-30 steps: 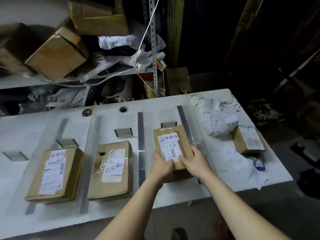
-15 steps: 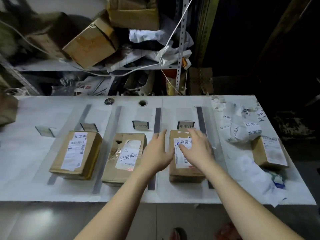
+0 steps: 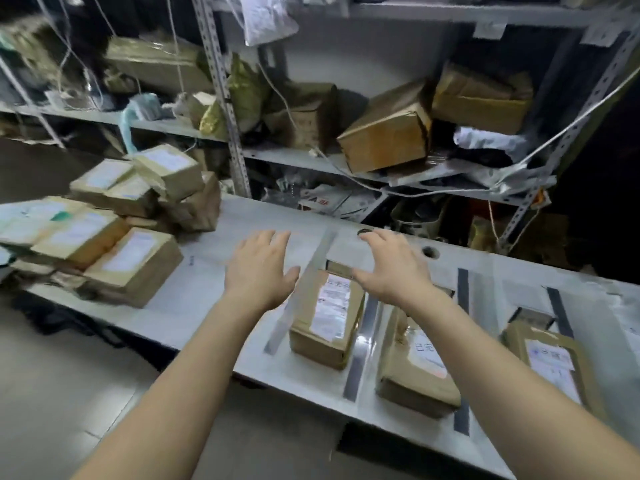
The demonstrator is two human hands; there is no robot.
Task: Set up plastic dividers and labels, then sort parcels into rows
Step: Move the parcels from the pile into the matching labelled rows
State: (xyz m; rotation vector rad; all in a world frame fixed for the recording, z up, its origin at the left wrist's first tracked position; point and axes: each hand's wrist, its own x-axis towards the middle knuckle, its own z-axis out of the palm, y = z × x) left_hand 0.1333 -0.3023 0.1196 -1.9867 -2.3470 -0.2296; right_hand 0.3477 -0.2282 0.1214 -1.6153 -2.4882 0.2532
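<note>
Three brown parcels lie in rows on the white table [image 3: 207, 299], split by clear plastic dividers [image 3: 308, 289] on dark strips: a left parcel [image 3: 327, 320], a middle parcel [image 3: 415, 368] and a right parcel [image 3: 550, 362]. Small label holders stand behind the rows, mostly hidden by my arms. My left hand [image 3: 259, 268] hovers over bare table left of the first divider, fingers spread, holding nothing. My right hand [image 3: 391, 265] hovers above the far end of the left parcel, also spread and empty. A pile of unsorted parcels [image 3: 117, 230] sits at the table's left end.
Metal shelving [image 3: 225, 98] behind the table holds crumpled cardboard boxes [image 3: 388, 133], bags and loose white cords. A round cable hole [image 3: 430, 251] is in the table's back edge. Grey floor lies in front of the table.
Both hands let go of the right parcel and left it in its row. My view and both hands swung left, towards the parcel pile.
</note>
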